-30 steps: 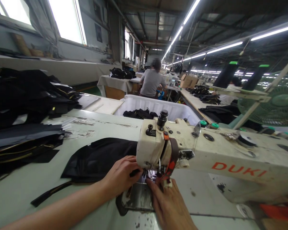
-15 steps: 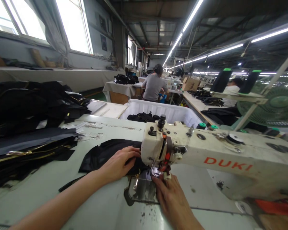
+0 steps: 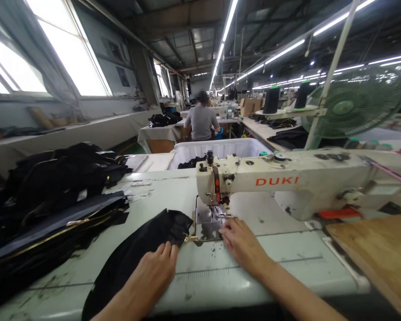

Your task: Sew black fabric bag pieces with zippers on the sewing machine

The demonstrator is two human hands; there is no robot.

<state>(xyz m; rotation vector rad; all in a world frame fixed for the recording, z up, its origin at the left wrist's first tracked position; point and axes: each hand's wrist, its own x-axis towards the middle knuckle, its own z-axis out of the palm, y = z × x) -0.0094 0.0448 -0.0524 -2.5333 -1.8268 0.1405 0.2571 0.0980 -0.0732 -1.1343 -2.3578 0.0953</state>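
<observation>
A black fabric piece (image 3: pixel 133 254) with a gold zipper pull (image 3: pixel 190 239) at its right end lies on the pale green table, left of the needle plate. My left hand (image 3: pixel 158 269) is closed on its near right edge, fingers bent over the cloth. Beside the metal needle plate (image 3: pixel 209 232) is my right hand (image 3: pixel 242 243), its fingers drawn together just below the presser foot area; anything between the fingertips is hidden. The white sewing machine (image 3: pixel 240 180) stands behind both hands. No cloth shows under its needle.
Stacked black fabric pieces with gold zippers (image 3: pixel 63 187) cover the table's left side. Behind the machine stands a white plastic bin (image 3: pixel 220 146) holding black cloth. A green fan (image 3: pixel 345 107) and thread cones (image 3: pixel 271 100) are at right. Another person (image 3: pixel 201 122) sits farther back.
The black piece has come out from beside the needle, leftward and toward me, with my left hand. My right hand stays by the plate. The camera view has shifted.
</observation>
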